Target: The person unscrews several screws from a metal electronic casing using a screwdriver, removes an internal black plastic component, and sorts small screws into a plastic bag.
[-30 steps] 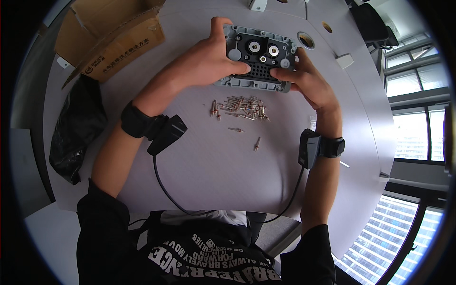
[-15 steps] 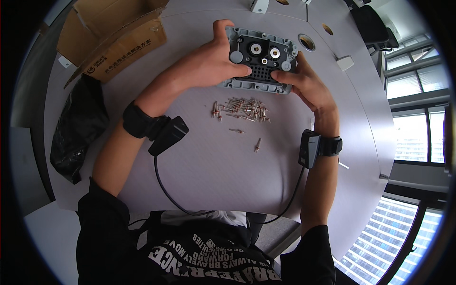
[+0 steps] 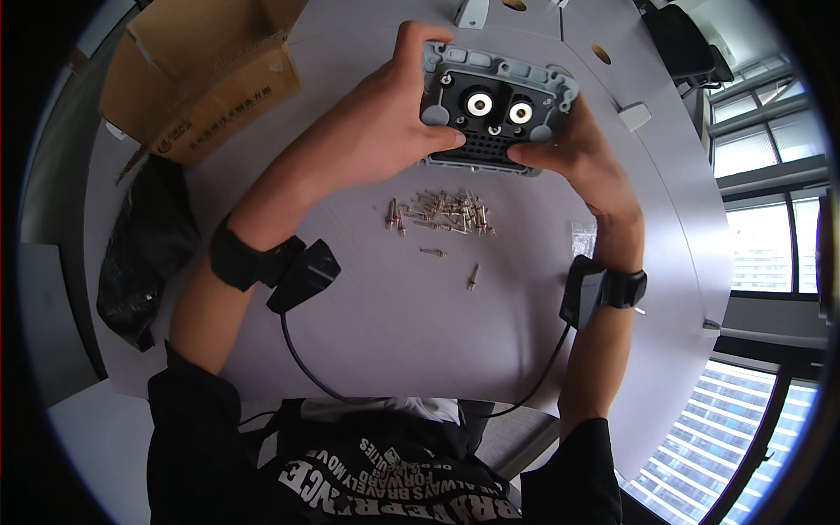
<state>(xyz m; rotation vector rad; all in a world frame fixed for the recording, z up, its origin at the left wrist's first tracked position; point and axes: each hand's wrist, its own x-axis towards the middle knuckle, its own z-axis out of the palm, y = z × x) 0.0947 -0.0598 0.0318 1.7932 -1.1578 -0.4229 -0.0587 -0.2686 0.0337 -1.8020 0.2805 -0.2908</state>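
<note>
**Gripping a grey housing in both hands, between twelve and one o'clock**

Grasps the left end with the left hand: presses the thumb against the black face beside the rows of holes, hooks one finger over the upper left corner, and hides the other fingers behind. Grasps the right end with the right hand: presses the thumb on the face too, tucking the other fingers behind the edge. Cannot tell whether those hidden fingers are spread or pressed together. Tilts the housing with its face, bearing two silver rings, toward the head, right end slightly lower.

On the table, below the housing toward the centre: a heap of metal pins. Apart from the heap: one loose pin near the clock's centre, another toward half past three.

Just past ten o'clock: an open carton. At nine: a crumpled black bag. Just before three, beside the right wrist: a clear packet. Around both wrists: black straps with cabled devices.
</note>
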